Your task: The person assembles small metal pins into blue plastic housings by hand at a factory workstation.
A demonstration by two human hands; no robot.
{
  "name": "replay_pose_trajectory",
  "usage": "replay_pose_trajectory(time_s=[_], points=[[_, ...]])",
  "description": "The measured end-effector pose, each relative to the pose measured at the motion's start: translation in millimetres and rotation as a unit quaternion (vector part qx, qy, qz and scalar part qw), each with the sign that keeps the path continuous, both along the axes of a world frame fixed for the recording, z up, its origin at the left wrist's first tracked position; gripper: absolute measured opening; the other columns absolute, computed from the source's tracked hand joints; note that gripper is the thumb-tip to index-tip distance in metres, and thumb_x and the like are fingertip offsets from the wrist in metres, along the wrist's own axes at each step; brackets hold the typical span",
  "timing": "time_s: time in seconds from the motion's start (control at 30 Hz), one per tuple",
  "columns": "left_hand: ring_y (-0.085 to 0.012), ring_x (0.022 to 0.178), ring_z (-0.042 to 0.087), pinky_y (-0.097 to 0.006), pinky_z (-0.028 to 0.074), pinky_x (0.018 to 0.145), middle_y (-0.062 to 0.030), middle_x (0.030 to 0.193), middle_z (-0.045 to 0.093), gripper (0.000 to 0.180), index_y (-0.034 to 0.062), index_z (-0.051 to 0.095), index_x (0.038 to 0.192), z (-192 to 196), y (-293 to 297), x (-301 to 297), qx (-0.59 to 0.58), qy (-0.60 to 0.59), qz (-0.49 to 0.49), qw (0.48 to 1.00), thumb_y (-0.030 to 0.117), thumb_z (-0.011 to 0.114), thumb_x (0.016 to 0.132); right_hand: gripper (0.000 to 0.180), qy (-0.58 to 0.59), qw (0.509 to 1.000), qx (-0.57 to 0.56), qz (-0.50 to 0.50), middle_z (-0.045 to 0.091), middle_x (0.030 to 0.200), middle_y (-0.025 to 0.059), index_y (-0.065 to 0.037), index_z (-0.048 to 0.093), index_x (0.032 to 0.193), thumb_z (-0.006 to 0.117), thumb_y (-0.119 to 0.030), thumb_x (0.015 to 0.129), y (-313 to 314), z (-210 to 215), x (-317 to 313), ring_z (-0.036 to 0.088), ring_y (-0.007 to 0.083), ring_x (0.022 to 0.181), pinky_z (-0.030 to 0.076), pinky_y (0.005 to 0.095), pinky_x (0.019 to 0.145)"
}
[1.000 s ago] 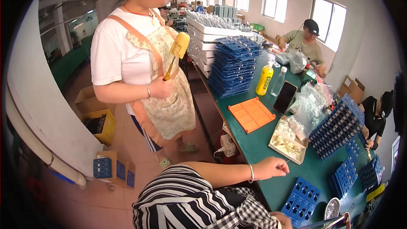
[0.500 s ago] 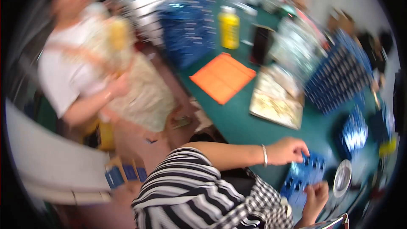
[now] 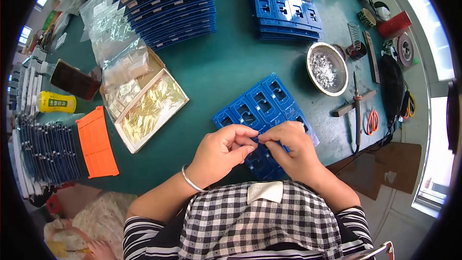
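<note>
A blue circuit board panel with rectangular cut-outs lies on the green table right in front of me. Over its middle, my left hand and my right hand meet, fingertips almost touching. Thumb and fingers are pinched together on both hands. Whatever they hold, if anything, is too small to make out. The fingers and palms cover part of the panel's near half. To the left is a shallow cardboard box with many thin gold-coloured pins and small white parts in it.
Stacked blue panels stand at the far side, with a taller stack further left. A bowl of metal bits, a soldering iron and orange-handled scissors lie right. An orange sheet, yellow bottle and phone are left.
My view has swung from the left back onto the board. Both hands, apart over the panel before, have come together above its middle. The person at the left now shows only at the lower edge.
</note>
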State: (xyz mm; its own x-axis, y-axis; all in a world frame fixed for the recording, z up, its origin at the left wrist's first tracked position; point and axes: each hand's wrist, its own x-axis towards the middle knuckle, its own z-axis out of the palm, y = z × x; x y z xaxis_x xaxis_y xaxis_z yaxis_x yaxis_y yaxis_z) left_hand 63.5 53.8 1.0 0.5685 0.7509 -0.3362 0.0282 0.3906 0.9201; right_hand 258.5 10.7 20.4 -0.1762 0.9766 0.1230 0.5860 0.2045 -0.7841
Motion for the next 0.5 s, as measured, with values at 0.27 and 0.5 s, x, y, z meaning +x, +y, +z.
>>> replay_pose_trajectory(time_s=[0.27,0.5], points=[[-0.0059,0.068,0.062,-0.020,0.050,0.062,-0.0068,0.086,0.068,0.035,0.0050,0.058,0.115,2.6,6.0,4.4,0.077,0.075,-0.013,0.994,0.000,0.065,0.082,0.013,0.030,0.999,-0.038,0.024,0.066,0.088,0.0050,-0.007,0.064,0.089,0.066,-0.002,0.077,6.1,-8.2,0.6,0.061,0.0208,0.085,0.039,0.0332,0.079],[-0.0101,0.062,0.064,-0.023,0.050,0.058,-0.0084,0.082,0.069,0.039,0.0057,0.059,0.115,8.1,8.4,14.9,0.262,0.173,-0.062,0.947,-0.001,0.066,0.077,0.011,0.021,1.000,-0.010,0.008,0.061,0.082,0.0030,-0.010,0.062,0.083,0.068,-0.006,0.074,5.1,-18.1,1.1,0.058,0.0209,0.079,0.037,0.0343,0.075]])
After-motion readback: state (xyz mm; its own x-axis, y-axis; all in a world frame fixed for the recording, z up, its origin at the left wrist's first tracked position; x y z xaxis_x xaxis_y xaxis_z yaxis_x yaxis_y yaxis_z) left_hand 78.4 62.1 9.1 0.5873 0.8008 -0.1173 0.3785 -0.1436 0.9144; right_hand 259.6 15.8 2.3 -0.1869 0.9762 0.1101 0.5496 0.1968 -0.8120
